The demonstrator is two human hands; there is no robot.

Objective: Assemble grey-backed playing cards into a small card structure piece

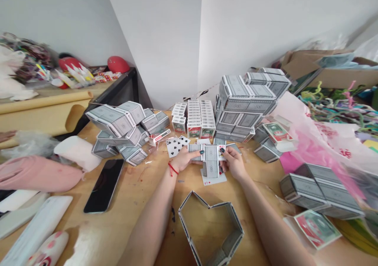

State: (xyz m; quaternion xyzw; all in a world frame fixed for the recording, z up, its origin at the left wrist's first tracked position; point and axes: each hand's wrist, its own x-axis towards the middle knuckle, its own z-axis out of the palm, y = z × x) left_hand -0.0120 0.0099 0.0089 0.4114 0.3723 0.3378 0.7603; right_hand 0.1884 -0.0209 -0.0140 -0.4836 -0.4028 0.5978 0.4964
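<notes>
My left hand (184, 159) pinches the left end of a cross-shaped piece of folded playing cards (211, 159), grey patterned backs facing up. My right hand (233, 161) grips the right side of the same piece, thumb on a card with a red mark. Beneath it a three of diamonds (209, 180) lies face up on the table. A spades card (177, 144) rests just beyond my left hand. Nearer to me stands a heart-shaped frame of folded cards (211, 207), open in the middle.
Card-built blocks are stacked at left (115, 120) and right (242, 96). Boxed card decks (194, 118) stand in rows against the wall. A black phone (104, 185) lies at left. At right are more card blocks (320, 191), an open card box (317, 228) and pink plastic (321, 147).
</notes>
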